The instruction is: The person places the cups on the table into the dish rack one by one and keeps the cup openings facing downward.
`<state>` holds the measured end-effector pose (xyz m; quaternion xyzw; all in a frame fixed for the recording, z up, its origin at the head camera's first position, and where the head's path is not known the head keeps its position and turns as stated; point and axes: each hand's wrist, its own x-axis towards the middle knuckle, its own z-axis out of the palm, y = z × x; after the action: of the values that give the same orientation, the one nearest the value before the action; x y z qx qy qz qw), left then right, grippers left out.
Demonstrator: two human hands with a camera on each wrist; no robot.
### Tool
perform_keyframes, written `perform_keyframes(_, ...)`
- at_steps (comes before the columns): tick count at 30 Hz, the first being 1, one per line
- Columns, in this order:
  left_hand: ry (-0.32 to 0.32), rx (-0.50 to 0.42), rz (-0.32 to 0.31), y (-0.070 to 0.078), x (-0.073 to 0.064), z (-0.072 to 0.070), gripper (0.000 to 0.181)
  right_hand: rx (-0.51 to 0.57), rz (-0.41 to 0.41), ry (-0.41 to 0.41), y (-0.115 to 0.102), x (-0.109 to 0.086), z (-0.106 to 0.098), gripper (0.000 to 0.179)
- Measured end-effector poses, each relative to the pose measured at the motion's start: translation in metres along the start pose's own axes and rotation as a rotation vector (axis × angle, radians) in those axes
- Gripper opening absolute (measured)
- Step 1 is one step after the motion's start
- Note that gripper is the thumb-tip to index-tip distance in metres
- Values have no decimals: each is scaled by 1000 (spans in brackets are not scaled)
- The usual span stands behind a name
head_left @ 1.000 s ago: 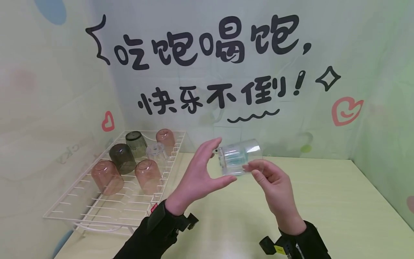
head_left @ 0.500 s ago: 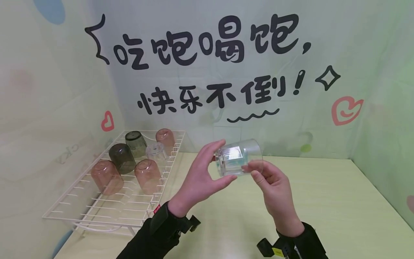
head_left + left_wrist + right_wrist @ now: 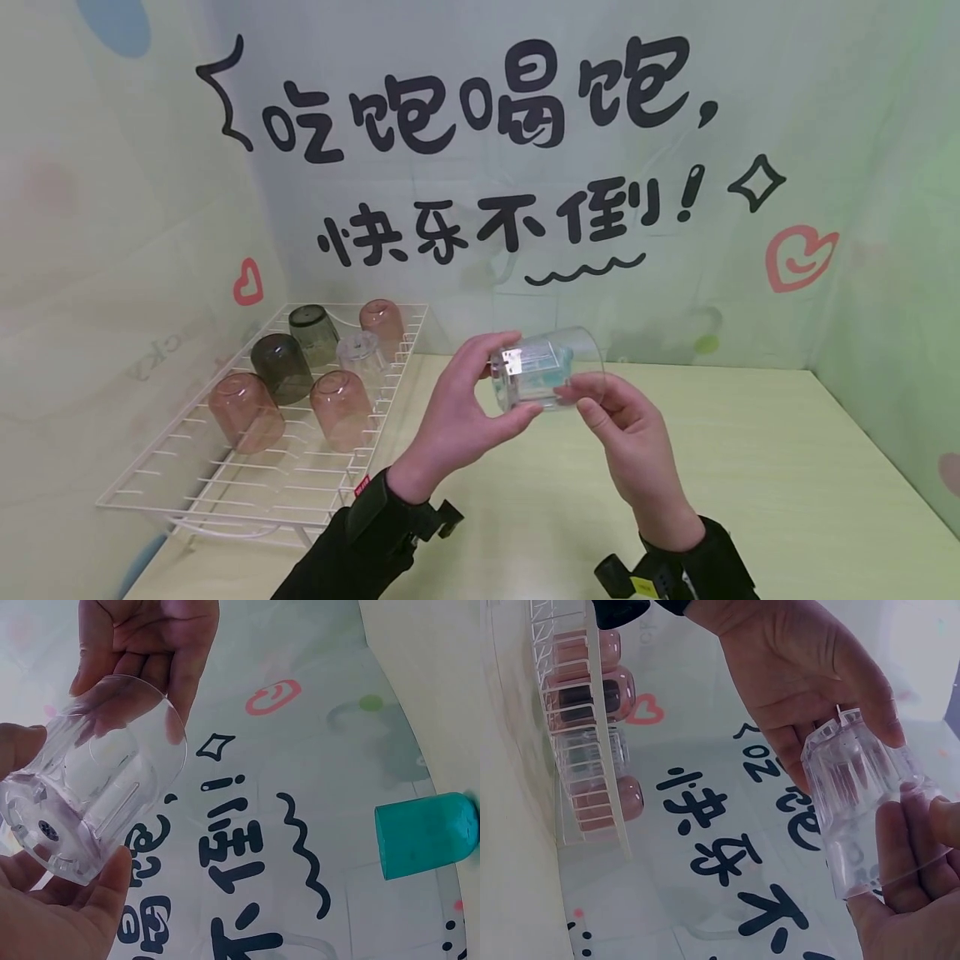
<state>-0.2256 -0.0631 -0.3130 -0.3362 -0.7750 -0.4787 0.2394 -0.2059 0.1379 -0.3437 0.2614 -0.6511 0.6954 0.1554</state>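
A clear drinking glass [image 3: 543, 371] is held in the air on its side, its thick base to the left and its rim to the right. My left hand [image 3: 453, 417] grips the base end, thumb below and fingers above and behind. At the rim end, my right hand [image 3: 637, 450] holds the glass between thumb and fingers; the fingers show through the clear wall. In the left wrist view, the ribbed base of the glass [image 3: 56, 825] faces the camera. Beyond it stands a teal cup [image 3: 427, 836], seen only through the glass in the head view.
A white wire rack [image 3: 123, 505] stands at the left of the pale table [image 3: 750, 475]. Upside down on it are pink glasses [image 3: 247, 414], dark grey glasses [image 3: 281, 368] and a clear glass [image 3: 363, 356]. A printed cloth [image 3: 450, 183] hangs behind.
My left hand has come onto the base of the glass, where a gap showed a second ago. The glass and right hand have shifted slightly left.
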Motion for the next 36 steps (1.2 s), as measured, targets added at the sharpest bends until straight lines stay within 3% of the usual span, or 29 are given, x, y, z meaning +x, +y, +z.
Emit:
perform_keyframes(9,12,20,7,0,-1,-4,63,-23,-19,-59,-2,0,-3,39)
perform_keyframes(15,26,23,-5,0,-2,-7,63,-50,-58,-53,-4,2,-5,46)
perform_keyframes(24,34,30,-43,12,0,-17,64,-52,-109,-57,-4,2,-8,56)
perform_keyframes(30,48,50,-9,5,0,-22,64,-97,-94,-64,-4,1,-12,59)
perform_keyframes(36,49,56,-31,3,-2,-27,67,-130,-131,-90,-2,-1,-20,61)
